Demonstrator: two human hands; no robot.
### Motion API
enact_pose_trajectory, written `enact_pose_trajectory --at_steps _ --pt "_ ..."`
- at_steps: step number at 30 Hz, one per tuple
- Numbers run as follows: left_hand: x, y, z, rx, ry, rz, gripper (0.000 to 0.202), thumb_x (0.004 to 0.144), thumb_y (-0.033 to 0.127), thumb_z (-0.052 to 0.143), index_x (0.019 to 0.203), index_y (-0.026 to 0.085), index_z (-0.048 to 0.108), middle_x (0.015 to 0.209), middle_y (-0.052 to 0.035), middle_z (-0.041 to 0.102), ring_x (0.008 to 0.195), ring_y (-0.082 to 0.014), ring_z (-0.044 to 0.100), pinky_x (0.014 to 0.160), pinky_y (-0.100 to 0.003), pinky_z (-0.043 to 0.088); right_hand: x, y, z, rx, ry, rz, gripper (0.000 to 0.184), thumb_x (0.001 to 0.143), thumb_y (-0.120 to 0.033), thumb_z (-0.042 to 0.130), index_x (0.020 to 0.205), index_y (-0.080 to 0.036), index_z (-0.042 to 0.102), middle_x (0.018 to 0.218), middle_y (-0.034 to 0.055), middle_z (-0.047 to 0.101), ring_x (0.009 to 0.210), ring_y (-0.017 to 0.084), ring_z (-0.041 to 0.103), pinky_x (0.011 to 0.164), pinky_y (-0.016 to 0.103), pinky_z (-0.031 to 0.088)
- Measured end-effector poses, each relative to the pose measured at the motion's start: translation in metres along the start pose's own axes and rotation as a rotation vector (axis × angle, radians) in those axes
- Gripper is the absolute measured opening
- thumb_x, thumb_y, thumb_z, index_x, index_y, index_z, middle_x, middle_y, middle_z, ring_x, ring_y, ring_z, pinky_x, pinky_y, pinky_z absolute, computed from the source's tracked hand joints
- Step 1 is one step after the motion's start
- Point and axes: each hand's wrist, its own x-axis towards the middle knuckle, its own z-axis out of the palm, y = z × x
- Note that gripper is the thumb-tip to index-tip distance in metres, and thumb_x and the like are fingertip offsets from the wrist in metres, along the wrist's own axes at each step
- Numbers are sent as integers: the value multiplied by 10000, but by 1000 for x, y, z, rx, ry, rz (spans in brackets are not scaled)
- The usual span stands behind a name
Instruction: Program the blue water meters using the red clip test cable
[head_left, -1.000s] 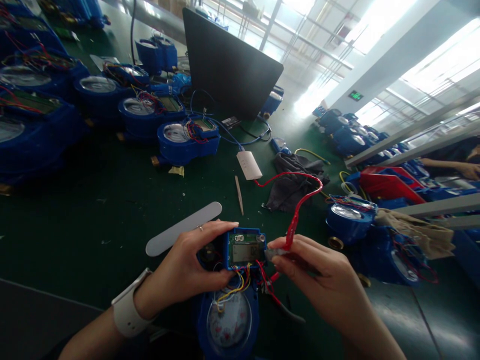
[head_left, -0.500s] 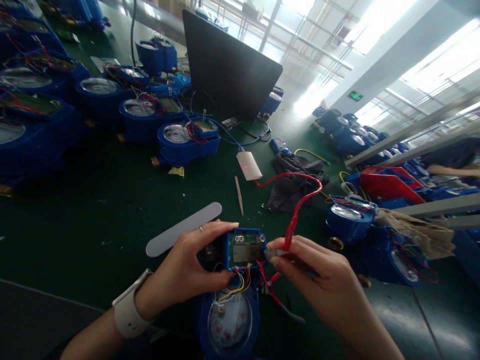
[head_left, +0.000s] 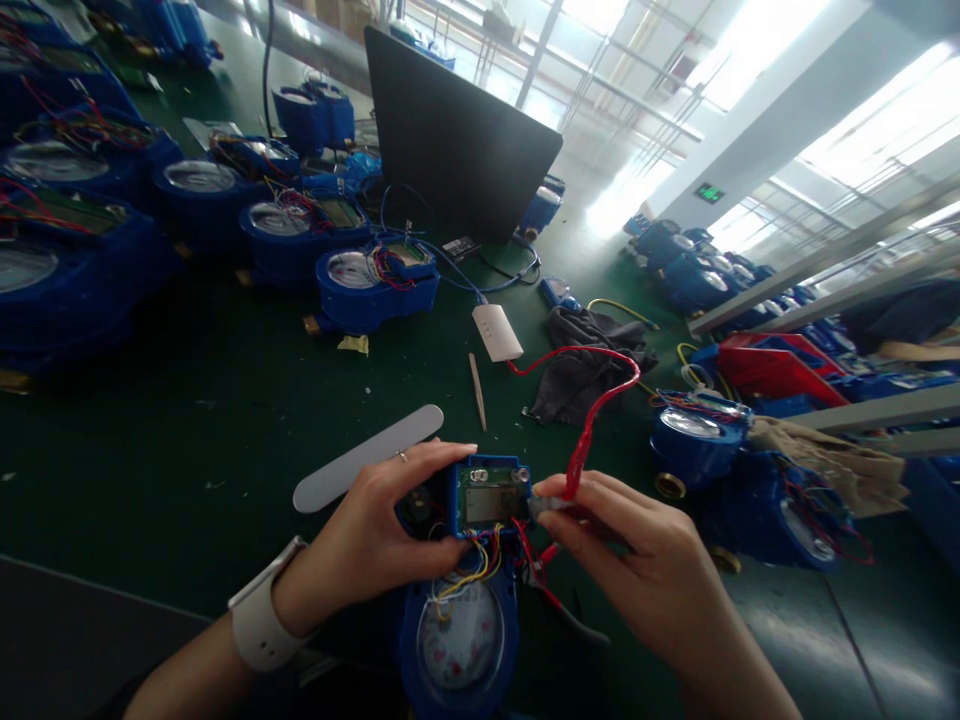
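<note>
A blue water meter [head_left: 459, 640] with a round dial lies in front of me on the green mat. Above the dial, its open blue electronics housing [head_left: 491, 497] shows a small circuit board with a display and coloured wires. My left hand [head_left: 375, 540] wraps around the left side of that housing; a white watch band is on the wrist. My right hand [head_left: 637, 570] pinches a small grey connector [head_left: 546, 506] at the end of a red cable [head_left: 600, 405], held against the housing's right edge. The red cable runs back to a white box [head_left: 497, 331].
A dark laptop lid [head_left: 457, 130] stands at the back. Several blue meters [head_left: 375, 280] line the left and rear. More meters [head_left: 697, 440] and a red tray [head_left: 772, 370] are at the right. A grey flat strip [head_left: 367, 457], a thin stick [head_left: 477, 390] and a dark cloth [head_left: 585, 360] lie nearby.
Both hands stay on the housing and connector. A red light that showed on the white box half a second ago is off now.
</note>
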Motion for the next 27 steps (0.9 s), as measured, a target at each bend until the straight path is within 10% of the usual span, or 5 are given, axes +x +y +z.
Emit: enact_pose_trajectory --at_steps 27 --pt "1 1 -7 -29 -74 -75 650 704 159 769 1297 251 520 1348 -67 610 1250 -271 584 1075 -426 472 -16 7 18 89 138 14 147 878 -141 652 998 -201 713 874 24 752 658 128 708 573 192 591"
